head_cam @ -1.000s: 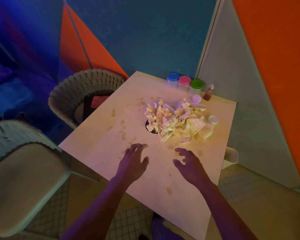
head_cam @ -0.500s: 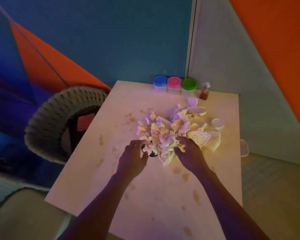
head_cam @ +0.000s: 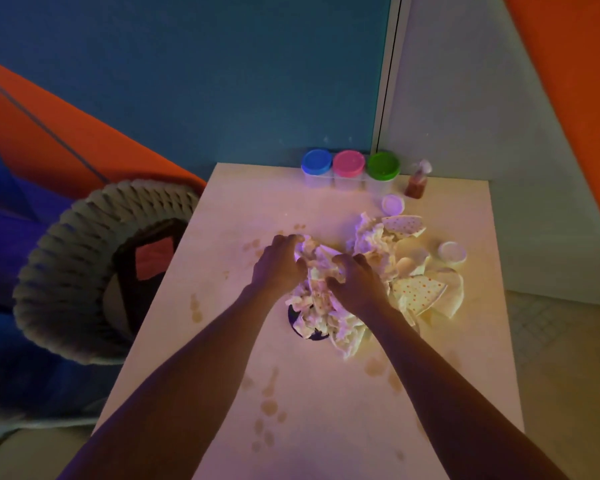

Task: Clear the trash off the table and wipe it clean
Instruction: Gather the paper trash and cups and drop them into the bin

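A heap of crumpled paper napkins [head_cam: 329, 306] lies in the middle of the pale square table [head_cam: 312, 410], partly over a dark round hole [head_cam: 309, 332]. My left hand [head_cam: 279, 266] grips the heap's left side with curled fingers. My right hand [head_cam: 357, 282] digs into its centre, fingers curled round paper. Torn dotted paper plate pieces [head_cam: 418, 292] and small white cups [head_cam: 451, 252] lie to the right of the heap. Brown stains [head_cam: 269, 407] spot the tabletop.
Three clear jars with blue [head_cam: 316, 162], pink [head_cam: 349, 163] and green [head_cam: 383, 165] lids line the table's far edge, beside a small brown spray bottle [head_cam: 417, 183]. A woven round chair [head_cam: 94, 271] stands left of the table. Walls close in behind and to the right.
Both hands have moved forward from the bare tabletop into the napkin heap and closed on the paper. The camera has come closer over the table.
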{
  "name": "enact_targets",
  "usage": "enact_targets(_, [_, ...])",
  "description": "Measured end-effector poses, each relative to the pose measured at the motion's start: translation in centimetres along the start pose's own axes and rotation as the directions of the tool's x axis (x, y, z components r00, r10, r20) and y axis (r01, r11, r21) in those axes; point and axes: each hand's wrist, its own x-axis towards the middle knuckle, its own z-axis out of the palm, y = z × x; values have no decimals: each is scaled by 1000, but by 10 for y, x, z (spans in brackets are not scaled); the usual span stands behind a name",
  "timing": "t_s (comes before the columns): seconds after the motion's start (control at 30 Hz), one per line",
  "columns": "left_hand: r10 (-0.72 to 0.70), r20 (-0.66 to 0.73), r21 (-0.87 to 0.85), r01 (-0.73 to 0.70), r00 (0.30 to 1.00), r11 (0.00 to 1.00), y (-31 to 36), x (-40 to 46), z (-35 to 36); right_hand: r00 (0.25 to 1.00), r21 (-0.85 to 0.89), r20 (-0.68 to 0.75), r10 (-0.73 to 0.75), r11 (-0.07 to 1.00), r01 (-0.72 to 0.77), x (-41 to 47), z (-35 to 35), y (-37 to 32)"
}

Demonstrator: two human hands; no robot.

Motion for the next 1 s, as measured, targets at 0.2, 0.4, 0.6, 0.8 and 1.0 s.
enact_targets(0.2, [73,132,76,-83,989,994,-22,67,11,995,-111,48,84,991,-78,28,20,-18])
enact_targets(0.4, [144,223,76,-164,964,983,-34,114,29,983,-224,93,159,965,-135,55,35,-24])
enact_targets(0.6, [154,166,9,-158,974,987,-36,125,41,983,-181,-10,184,966,-183,57,45,-22])
enact_targets(0.8, [22,11,-282,-18,1000,959,-47,128,19,978,-27,-150,142,989,-148,57,38,-23])
enact_targets(1.0, [-58,10,-493,56,998,868,-72,119,-7,933,212,-317,173,971,-108,51,25,-21])
